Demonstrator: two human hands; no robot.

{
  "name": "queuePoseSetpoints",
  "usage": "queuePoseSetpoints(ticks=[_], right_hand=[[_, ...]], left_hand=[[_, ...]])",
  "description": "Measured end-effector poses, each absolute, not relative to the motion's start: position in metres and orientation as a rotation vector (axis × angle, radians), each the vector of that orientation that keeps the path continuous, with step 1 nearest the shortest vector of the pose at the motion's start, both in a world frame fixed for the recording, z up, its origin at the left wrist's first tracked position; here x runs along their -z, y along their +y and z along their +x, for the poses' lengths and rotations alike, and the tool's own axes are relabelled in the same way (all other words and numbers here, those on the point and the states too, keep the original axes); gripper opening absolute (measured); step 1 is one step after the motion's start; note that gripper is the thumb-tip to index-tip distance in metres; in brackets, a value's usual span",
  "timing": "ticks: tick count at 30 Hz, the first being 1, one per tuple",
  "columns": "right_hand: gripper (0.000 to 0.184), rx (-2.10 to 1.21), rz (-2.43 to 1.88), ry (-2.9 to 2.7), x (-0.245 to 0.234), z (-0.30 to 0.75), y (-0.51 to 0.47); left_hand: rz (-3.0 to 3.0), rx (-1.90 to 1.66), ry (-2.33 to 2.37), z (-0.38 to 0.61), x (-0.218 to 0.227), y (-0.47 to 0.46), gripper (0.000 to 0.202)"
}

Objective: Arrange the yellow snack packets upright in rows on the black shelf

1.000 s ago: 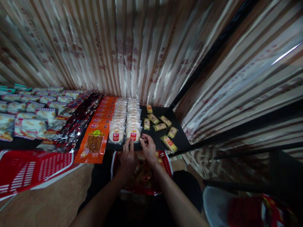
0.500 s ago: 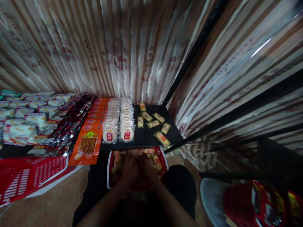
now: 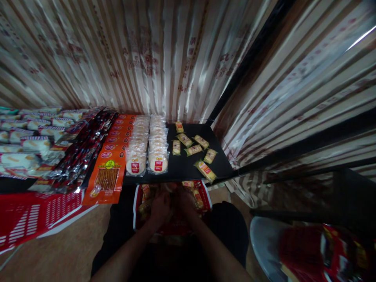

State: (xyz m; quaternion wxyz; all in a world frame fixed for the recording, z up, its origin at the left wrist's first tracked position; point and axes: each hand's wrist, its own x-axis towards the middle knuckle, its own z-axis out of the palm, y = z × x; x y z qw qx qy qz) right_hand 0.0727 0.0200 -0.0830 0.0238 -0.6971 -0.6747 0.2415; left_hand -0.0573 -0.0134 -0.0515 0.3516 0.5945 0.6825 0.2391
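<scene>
Both hands are down inside a red basket with a white rim (image 3: 135, 211), held between my knees. My left hand (image 3: 161, 204) is among yellow wrapped snack packs (image 3: 146, 190) on the basket's left side. Close beside it, my right hand (image 3: 185, 199) reaches in near another yellow pack (image 3: 197, 197). The fingers of both are dark and blurred, so what they touch or hold cannot be made out. Just beyond the basket, several small yellow packs (image 3: 194, 150) lie scattered on a black shelf (image 3: 176, 168).
Left of them on the shelf stand two rows of round rice crackers (image 3: 158, 162), orange snack packs (image 3: 107, 176), dark red shiny packs (image 3: 78, 152) and white packs (image 3: 35, 145). A second red basket (image 3: 35, 215) is at lower left. At right are a pale basin (image 3: 264, 243) and black frame bars (image 3: 282, 152).
The view has shifted slightly, with the shelf's right side moving a little right and up. My hands stay in the basket, the right one slightly changed in pose. The scattered packs keep their layout.
</scene>
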Motion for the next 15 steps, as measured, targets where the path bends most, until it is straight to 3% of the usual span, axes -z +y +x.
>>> queuePoseSetpoints(ticks=[4, 12, 15], right_hand=[[0.022, -0.665, -2.066, -1.982, 0.066, 0.081, 0.014], [0.017, -0.847, -1.742, -1.851, 0.021, 0.098, -0.007], [0.014, -0.889, -1.624, -1.856, 0.004, 0.100, -0.012]], left_hand=[[1.514, -0.662, 1.776, -0.057, 0.049, -0.014, 0.029], [1.444, -0.793, 1.764, -0.062, 0.044, -0.024, 0.046], [1.502, -0.827, 1.699, -0.065, 0.038, -0.030, 0.039]])
